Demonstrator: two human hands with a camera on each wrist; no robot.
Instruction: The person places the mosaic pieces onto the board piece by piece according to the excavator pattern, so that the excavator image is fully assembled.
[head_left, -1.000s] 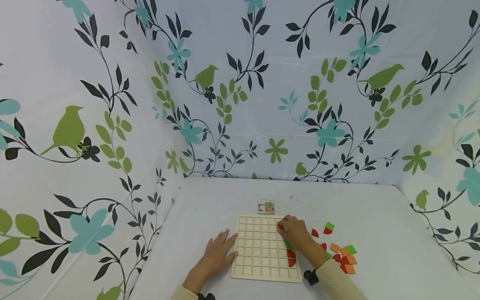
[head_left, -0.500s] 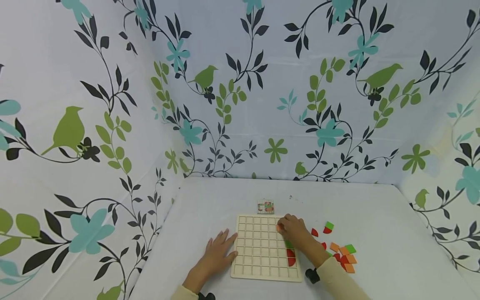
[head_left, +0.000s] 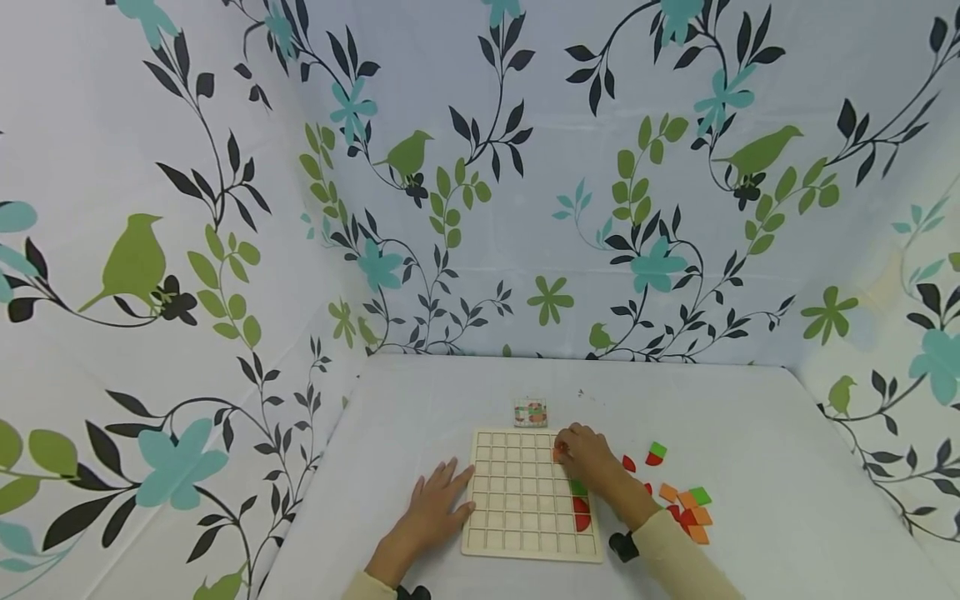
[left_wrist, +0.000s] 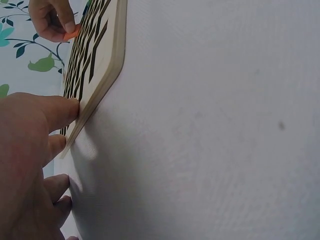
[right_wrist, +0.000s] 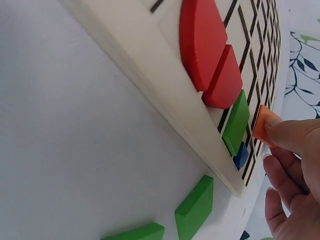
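A pale wooden grid board [head_left: 517, 500] lies on the white table. My left hand [head_left: 433, 512] rests against its left edge, thumb and fingers extended. Over the board's far right part, my right hand [head_left: 592, 462] pinches an orange square tile [right_wrist: 261, 124] between thumb and fingers. The tile is tilted at the grid; whether it touches a cell I cannot tell. Along the right side of the board sit two red rounded pieces [right_wrist: 202, 42], a green tile [right_wrist: 237, 122] and a small blue piece [right_wrist: 241, 156], which the head view hides behind the right hand.
Right of the board lies a loose cluster of orange tiles [head_left: 699, 534], with red and green ones among them. Farther back are a green tile [head_left: 657, 448] and a red rounded piece [head_left: 628, 462]. A small patterned card [head_left: 530, 412] lies beyond the board's far edge.
Almost nothing differs. The right hand has shifted very slightly at the board's far right, the orange tile still pinched. The left hand has stayed in place.
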